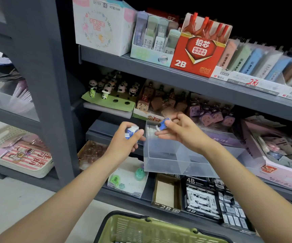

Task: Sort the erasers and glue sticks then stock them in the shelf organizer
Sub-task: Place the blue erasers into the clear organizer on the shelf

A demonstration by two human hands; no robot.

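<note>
My left hand (126,142) grips a few small white erasers in blue sleeves (132,131), just left of a clear plastic organizer box (168,160) that juts out from the middle shelf. My right hand (180,132) pinches one blue-sleeved eraser (163,124) between thumb and fingers, above the box's back left corner. A row of white erasers (150,131) lies inside that corner. The box's front compartments show nothing inside. No glue sticks can be made out.
A green shopping basket (141,227) sits below, at the frame's bottom edge. Boxes of 2B and 4B erasers (201,199) fill the lower shelf. Panda toys (110,88), stamp toys and a red 2B lead box (196,51) crowd the shelves above. A dark shelf post (50,85) stands left.
</note>
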